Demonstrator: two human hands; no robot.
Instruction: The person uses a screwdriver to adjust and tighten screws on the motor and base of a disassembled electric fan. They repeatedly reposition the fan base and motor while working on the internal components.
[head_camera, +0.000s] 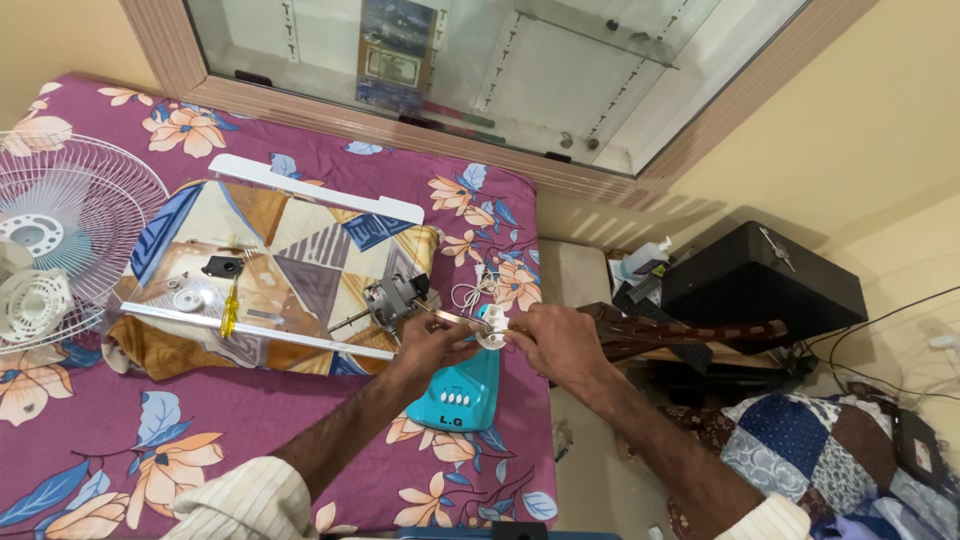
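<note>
- Head view: both hands meet over the bed's right edge, at the neck of a teal fan base (458, 392) lying on the floral bedsheet (300, 440).
- The left hand (432, 345) pinches a thin metal tool, its grip closed on it; the right hand (556, 340) clamps a small white fitting (492, 330).
- The fan motor (392, 300) rests just beside them on a patterned cloth (290, 250).
- A yellow screwdriver (229, 308) and the fan grille (60, 240) lie toward the left edge.
- Judging by this, the fitting is being worked at the neck; steady alignment seems needed.
</note>
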